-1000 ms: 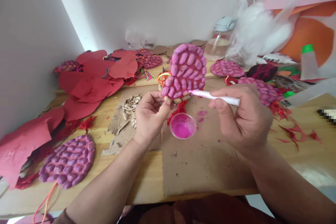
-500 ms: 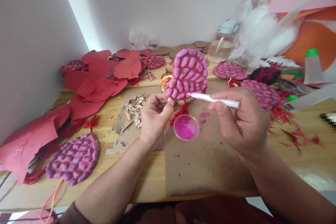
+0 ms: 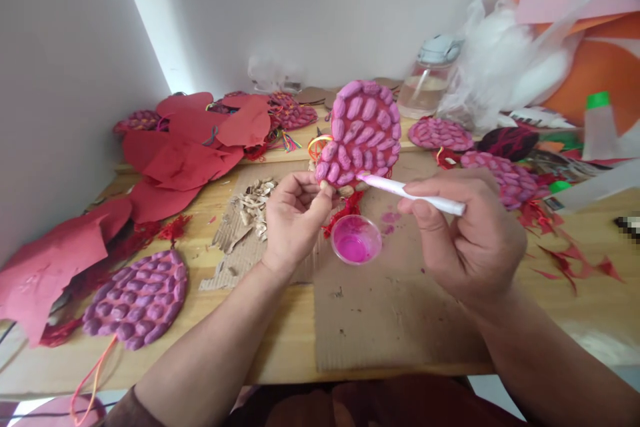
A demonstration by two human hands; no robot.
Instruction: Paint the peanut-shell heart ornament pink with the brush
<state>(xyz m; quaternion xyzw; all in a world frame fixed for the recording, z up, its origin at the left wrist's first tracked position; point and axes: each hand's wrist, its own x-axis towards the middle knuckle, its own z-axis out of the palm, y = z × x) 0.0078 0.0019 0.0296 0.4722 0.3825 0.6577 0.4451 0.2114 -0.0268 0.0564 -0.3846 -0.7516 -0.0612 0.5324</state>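
Observation:
My left hand [image 3: 300,217] pinches the lower left edge of a peanut-shell plaque [image 3: 367,127], holding it upright with its pink-painted shells facing me. A red tassel [image 3: 347,208] hangs beneath it, and one or two shells at the bottom edge look unpainted. Between the fingers of my right hand [image 3: 465,230] is a white paintbrush [image 3: 415,195], its pink tip touching shells near the plaque's lower edge. Just below stands a small clear cup [image 3: 357,240] with magenta paint in it, on a sheet of cardboard [image 3: 390,320].
Broken peanut shells [image 3: 255,207] lie left of my hand. Red paper shapes [image 3: 185,153] are heaped at the left, near a purple shell plaque [image 3: 137,300]. More plaques [image 3: 500,177], a water bottle [image 3: 427,77], a plastic bag [image 3: 510,67] and a green-capped bottle [image 3: 597,127] stand or lie right.
The plaque has been raised slightly. My right hand has shifted a little to the right, and the brush tip stays at the plaque's lower edge.

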